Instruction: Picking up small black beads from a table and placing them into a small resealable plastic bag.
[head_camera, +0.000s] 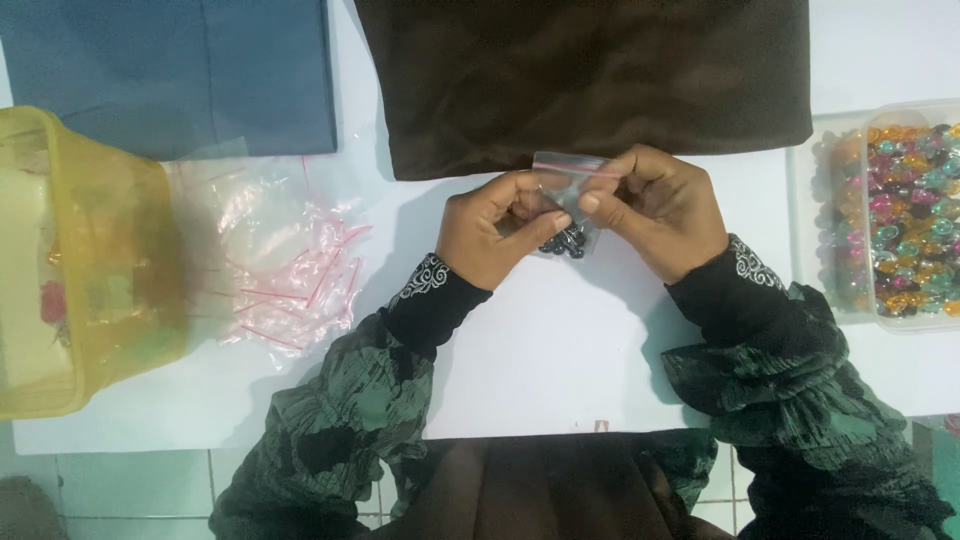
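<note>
Small clear zip bag (566, 190) with dark beads at the bottom, held above white table (540, 350), just below brown cloth (590, 75). Pinched at top edge by left hand (495, 228) and right hand (655, 210), both closed on it. Pile of empty bags (285, 265) left; yellow tub (80, 260) beyond; container of coloured beads (900, 220) right.

left hand (495, 228) curling, thumb and forefinger pinching | right hand (655, 210) mirroring, pinching | thumb tips nearly meeting | forearms angling inward

White table (560, 370) above pale tiled floor (130, 490).
</note>
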